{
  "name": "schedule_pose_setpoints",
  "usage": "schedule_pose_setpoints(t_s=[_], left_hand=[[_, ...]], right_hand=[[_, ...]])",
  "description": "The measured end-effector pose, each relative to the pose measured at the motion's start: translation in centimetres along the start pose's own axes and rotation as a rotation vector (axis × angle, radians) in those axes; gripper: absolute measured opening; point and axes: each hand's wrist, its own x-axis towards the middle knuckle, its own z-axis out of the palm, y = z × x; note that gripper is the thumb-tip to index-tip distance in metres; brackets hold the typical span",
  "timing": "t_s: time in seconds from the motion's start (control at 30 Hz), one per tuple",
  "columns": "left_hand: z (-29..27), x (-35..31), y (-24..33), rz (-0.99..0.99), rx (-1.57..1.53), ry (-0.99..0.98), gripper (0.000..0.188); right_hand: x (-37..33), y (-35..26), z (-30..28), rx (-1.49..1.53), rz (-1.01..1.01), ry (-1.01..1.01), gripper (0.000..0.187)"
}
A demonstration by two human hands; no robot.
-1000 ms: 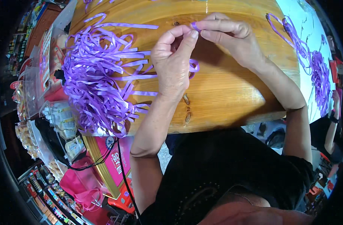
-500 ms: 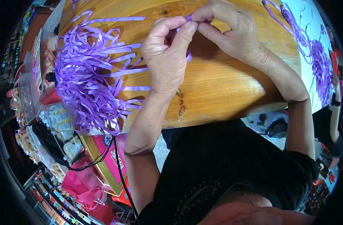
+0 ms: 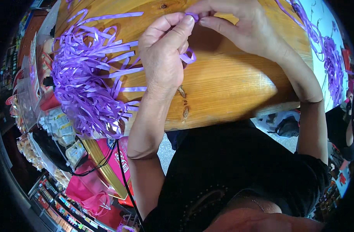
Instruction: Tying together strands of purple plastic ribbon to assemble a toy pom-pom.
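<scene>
A short purple ribbon is folded into a small loop at the fingertips of my left hand (image 3: 161, 56), which pinches it between thumb and forefinger. Below that hand's fingers hangs a curled end of the same ribbon (image 3: 189, 57). My right hand (image 3: 250, 31) meets the loop from the other side, its forefinger and thumb closed about it. Both hands are raised over the wooden table (image 3: 223, 89). To their left lies a big heap of loose purple ribbons (image 3: 88, 85), several ends pointing toward my left wrist.
More purple ribbons (image 3: 333, 69) lie on a white marbled surface (image 3: 318, 23) at the right. Bags of packaged goods (image 3: 59, 123) crowd the table's left side, with a pink bag (image 3: 86, 191) lower down. A black cord (image 3: 122, 170) hangs beside my left arm. Another person's arm (image 3: 349, 131) shows far right.
Both hands have shifted slightly left with the ribbon. My right forefinger now reaches further over the loop, and more of the hanging curled end shows.
</scene>
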Motion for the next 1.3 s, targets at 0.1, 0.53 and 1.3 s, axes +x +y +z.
schedule_pose_setpoints(t_s=[0.1, 0.53, 1.3], left_hand=[[0.8, 0.0, 0.1, 0.000, 0.066, 0.004, 0.013], [-1.1, 0.8, 0.1, -0.038, 0.213, -0.120, 0.016], [0.2, 0.4, 0.2, 0.148, 0.333, 0.021, 0.015]], right_hand=[[-0.2, 2.6, 0.2, -0.326, -0.202, 0.070, 0.021], [0.2, 0.3, -1.7, -0.252, -0.107, -0.079, 0.011], [0.0, -0.6, -1.4, -0.011, 0.288, -0.061, 0.007]])
